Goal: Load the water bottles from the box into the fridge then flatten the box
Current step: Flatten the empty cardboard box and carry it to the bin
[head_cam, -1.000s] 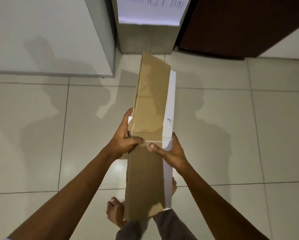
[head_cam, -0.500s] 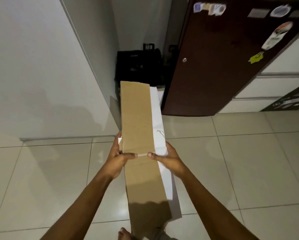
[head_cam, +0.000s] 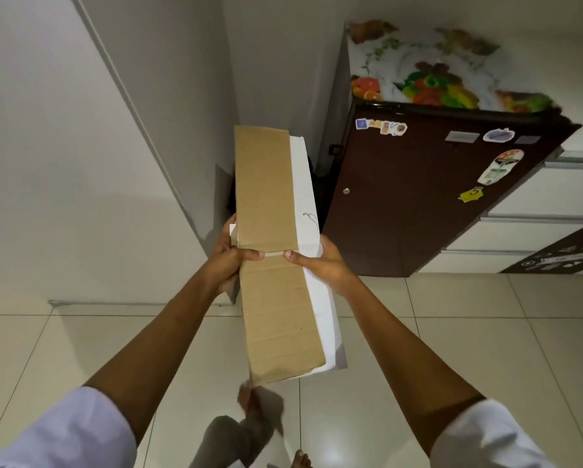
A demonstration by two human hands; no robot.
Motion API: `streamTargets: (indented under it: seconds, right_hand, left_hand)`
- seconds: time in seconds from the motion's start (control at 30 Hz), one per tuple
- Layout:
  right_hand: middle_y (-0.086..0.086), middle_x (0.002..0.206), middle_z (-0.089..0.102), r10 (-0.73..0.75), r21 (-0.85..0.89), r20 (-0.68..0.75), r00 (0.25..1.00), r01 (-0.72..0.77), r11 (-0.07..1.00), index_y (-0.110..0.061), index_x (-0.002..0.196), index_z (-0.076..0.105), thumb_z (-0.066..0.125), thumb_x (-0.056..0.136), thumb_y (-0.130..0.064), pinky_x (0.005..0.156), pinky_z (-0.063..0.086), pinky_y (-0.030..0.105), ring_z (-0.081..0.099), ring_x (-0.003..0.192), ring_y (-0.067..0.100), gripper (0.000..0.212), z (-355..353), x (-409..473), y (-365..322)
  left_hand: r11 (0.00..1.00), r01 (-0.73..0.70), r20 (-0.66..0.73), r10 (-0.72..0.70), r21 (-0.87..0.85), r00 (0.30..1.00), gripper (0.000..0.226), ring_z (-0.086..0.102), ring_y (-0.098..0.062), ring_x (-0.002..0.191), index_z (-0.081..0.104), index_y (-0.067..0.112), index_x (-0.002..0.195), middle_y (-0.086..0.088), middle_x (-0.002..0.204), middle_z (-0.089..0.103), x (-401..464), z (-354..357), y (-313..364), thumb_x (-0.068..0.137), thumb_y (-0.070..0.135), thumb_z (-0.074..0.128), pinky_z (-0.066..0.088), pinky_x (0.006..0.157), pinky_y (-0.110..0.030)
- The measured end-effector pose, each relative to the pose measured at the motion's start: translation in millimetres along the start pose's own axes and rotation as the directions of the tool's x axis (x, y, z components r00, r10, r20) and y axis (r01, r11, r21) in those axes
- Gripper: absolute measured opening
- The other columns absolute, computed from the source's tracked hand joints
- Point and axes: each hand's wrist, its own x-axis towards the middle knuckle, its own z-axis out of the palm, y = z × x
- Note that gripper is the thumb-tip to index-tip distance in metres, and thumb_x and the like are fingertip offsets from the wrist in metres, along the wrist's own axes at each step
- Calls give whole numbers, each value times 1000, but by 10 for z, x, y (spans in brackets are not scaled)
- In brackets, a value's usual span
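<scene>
Box flattened, gripped mid-length between both hands.

head view, looking down, hands close

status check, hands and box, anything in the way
Left hand and right hand both gripping flattened box. Fridge door shut. Nothing in the way.

flattened box: matt brown corrugated cardboard, showing a smooth white paper facing | fridge: glossy dark maroon door carrying shiny stickers | floor: glossy pale tiles reflecting light | sleeves: looking like soft white cloth
</scene>
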Motion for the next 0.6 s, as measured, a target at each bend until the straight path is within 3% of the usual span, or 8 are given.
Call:
streamTargets:
  seconds: [0.07,0.2,0.33,0.37,0.43,0.5,0.6]
  right_hand:
    - [-15,113,67,4,-29,-8,1000,-4,1000,-33,113,57,91,64,-40,97,49,26,63,109,4,60,-40,279,-81]
    - [-9,136,54,24,-173,-157,987,-52,984,-25,140,43,84,58,-63,107,44,36,50,126,11,100,-17,854,-161]
    - [-5,154,29,-89,-454,-162,983,6,891,-25,151,26,75,62,-73,114,31,36,26,141,16,113,-26,1250,-291]
    - [-7,157,23,-166,-541,-114,979,79,837,-26,152,22,74,61,-75,114,26,34,20,143,15,115,-51,1281,-344]
    - [-8,160,14,-256,-656,111,960,265,707,-28,154,17,73,62,-75,116,17,34,12,146,14,118,-102,1359,-411]
    - [-6,164,2,-202,-705,364,909,411,577,-30,156,7,74,63,-72,119,5,36,1,149,13,122,-95,1440,-420]
    - [-6,163,-17,-124,-739,506,853,504,447,-38,150,-17,74,67,-68,118,-14,41,-18,148,13,126,-86,1697,-297]
  left_hand:
    - [1000,16,-11,-16,-17,1000,96,58,-25,115,36,33,142,-6,125,59,329,-18,46,67,-15,72,54,91,-47]
    - [1000,25,-18,-25,1,1000,93,58,-22,115,35,30,142,-4,122,60,1050,-98,114,70,-17,69,54,90,-45]
    - [993,91,-52,-95,-72,994,96,60,-23,114,37,30,141,-7,122,63,1772,-212,191,62,-13,73,54,88,-44]
    - [991,100,-65,-106,-85,992,96,60,-24,114,38,29,141,-8,123,63,1952,-229,217,62,-14,73,56,84,-41]
    - [989,110,-110,-121,-100,987,95,61,-24,112,38,28,141,-8,123,63,2293,-253,286,65,-20,68,57,73,-35]
    - [985,132,-147,-148,-114,978,95,61,-25,110,38,27,141,-7,120,63,2632,-285,307,65,-22,65,57,69,-35]
    - [982,174,-163,-185,-79,969,94,61,-27,109,40,26,140,-6,116,64,3079,-331,290,64,-21,67,56,72,-38]
